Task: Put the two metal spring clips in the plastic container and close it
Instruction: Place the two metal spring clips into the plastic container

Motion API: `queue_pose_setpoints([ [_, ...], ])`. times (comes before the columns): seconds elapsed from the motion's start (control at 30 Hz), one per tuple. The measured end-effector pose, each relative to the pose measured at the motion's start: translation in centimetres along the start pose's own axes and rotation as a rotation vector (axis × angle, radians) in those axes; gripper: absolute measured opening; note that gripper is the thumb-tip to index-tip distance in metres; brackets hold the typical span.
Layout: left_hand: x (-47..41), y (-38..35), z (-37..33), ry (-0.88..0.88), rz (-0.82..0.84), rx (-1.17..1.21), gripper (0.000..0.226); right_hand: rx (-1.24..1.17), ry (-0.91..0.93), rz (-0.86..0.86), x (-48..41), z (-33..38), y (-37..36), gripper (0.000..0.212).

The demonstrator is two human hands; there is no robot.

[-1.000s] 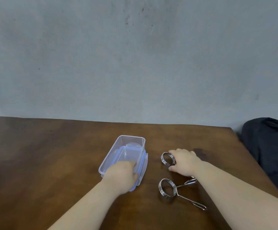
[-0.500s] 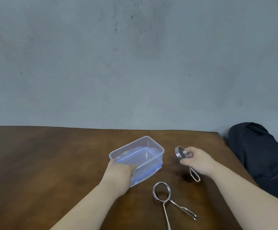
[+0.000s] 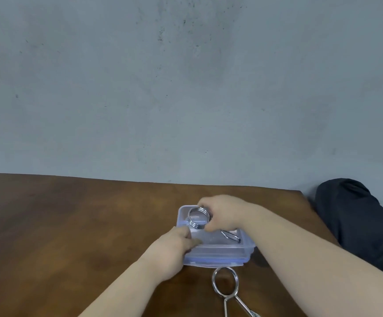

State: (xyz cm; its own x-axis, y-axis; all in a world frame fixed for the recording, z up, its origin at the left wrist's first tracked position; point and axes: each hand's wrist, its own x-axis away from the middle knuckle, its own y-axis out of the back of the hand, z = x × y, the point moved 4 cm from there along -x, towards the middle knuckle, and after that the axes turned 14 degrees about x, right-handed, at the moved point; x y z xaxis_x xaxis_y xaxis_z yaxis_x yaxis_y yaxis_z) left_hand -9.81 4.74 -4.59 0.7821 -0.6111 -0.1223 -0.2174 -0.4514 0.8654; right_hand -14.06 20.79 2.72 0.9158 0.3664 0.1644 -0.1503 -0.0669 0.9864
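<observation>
A clear plastic container point(image 3: 222, 249) with a blue-edged lid under it stands on the brown table point(image 3: 60, 225). My left hand point(image 3: 174, 248) grips its near left corner. My right hand point(image 3: 225, 213) holds one metal spring clip point(image 3: 198, 218) over the open container, coil at the far left and handles reaching down inside at the right. The second spring clip point(image 3: 225, 283) lies on the table just in front of the container, its handles running toward the bottom edge.
A dark bag or cloth point(image 3: 355, 225) lies beyond the table's right edge. A grey wall point(image 3: 186, 88) rises right behind the table's far edge.
My right hand carried the first clip left from beside the container to over its opening. My left hand turned the container so its long side faces me.
</observation>
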Motion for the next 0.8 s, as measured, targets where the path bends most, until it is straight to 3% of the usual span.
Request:
queue_pose_setpoints([
  [0.13,0.0,0.2,0.3,-0.115,-0.027,0.028,0.061,0.109,0.043,0.048,-2.4,0.8,-3.0,0.041],
  [0.27,0.6,0.7,1.4,-0.076,-0.131,0.169,0.034,0.123,0.091,0.117,-3.3,1.1,-5.1,0.032],
  [0.33,1.0,0.7,1.7,-0.137,-0.234,0.197,0.03,0.149,0.12,0.118,-3.5,1.3,-5.7,0.029],
  [0.47,2.0,0.0,3.3,-0.041,-0.397,0.376,0.067,0.095,0.126,0.075,-3.6,1.4,-5.8,0.038],
  [0.53,2.1,-1.1,4.3,0.08,-0.38,0.505,0.088,0.021,0.109,0.04,-2.9,1.3,-5.1,0.051],
  [0.6,2.2,-2.1,5.0,0.176,-0.359,0.575,0.106,-0.07,0.079,-0.014,-1.9,0.9,-4.1,0.051],
  [0.7,1.8,-2.7,5.6,0.263,-0.34,0.592,0.115,-0.135,0.037,-0.171,0.8,0.0,-2.5,0.027],
  [0.8,1.3,-2.7,5.2,0.251,-0.298,0.563,0.105,-0.126,-0.065,-0.299,4.6,-0.4,-2.1,0.018],
])
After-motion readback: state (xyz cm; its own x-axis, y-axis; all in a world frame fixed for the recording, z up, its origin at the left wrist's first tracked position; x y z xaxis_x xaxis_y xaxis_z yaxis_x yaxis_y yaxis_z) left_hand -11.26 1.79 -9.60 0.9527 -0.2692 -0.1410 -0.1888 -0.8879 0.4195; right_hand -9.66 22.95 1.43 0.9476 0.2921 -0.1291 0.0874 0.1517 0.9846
